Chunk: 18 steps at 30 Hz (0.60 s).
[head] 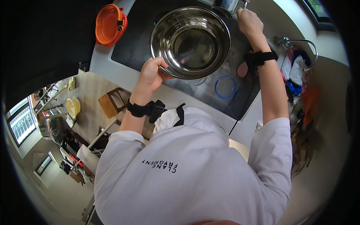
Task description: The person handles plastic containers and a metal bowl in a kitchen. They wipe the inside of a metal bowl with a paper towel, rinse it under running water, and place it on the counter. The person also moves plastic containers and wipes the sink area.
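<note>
My left hand [153, 73] grips the near-left rim of a large stainless steel bowl [194, 46], its thumb over the edge. The bowl's shiny inside faces up at me, with measuring marks on the far wall. At the top edge, my right hand [250, 22] is closed around a thin metal handle [245, 4]. Just left of that handle is a metal vessel [225, 8], partly cut off by the frame; how the two join is hard to see. Below the bowl spreads a dark inset surface [132, 53].
An orange plastic basket [109, 25] stands on the white counter at upper left. On the dark surface lie a blue ring [225, 87] and clear plastic pieces. A curved faucet [310, 46], bunched cloths [298, 67] and a metal lid [296, 111] are at right. A wooden stool [109, 105] stands on the floor.
</note>
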Tool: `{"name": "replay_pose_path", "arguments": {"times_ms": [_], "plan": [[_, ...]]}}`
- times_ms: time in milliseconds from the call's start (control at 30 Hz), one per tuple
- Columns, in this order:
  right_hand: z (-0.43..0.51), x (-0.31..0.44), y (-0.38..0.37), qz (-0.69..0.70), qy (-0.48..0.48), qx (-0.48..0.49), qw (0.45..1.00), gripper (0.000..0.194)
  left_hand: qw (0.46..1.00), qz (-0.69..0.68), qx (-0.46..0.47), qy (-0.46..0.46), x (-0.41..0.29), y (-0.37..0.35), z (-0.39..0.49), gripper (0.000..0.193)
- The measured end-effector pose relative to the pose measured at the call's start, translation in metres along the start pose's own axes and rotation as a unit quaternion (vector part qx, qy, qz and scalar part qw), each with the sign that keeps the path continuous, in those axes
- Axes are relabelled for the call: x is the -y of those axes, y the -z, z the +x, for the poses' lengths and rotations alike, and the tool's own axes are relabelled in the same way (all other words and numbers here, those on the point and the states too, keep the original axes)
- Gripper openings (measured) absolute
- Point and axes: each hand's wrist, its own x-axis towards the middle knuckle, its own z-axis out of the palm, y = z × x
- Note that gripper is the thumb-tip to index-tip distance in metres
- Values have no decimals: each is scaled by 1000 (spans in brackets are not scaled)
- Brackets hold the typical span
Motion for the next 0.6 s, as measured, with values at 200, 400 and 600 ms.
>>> {"name": "replay_pose_path", "arguments": {"times_ms": [200, 400, 600], "plan": [[1, -19, 2, 4, 45, -12, 999, 48, 1000, 26, -6, 5, -4, -7, 8, 41], [-6, -16, 12, 51, 8, 8, 999, 50, 999, 38, -15, 7, 2, -4, 20, 35], [-57, 9, 38, 504, -35, -41, 862, 26, 996, 75, -25, -29, 21, -4, 43, 28]]}}
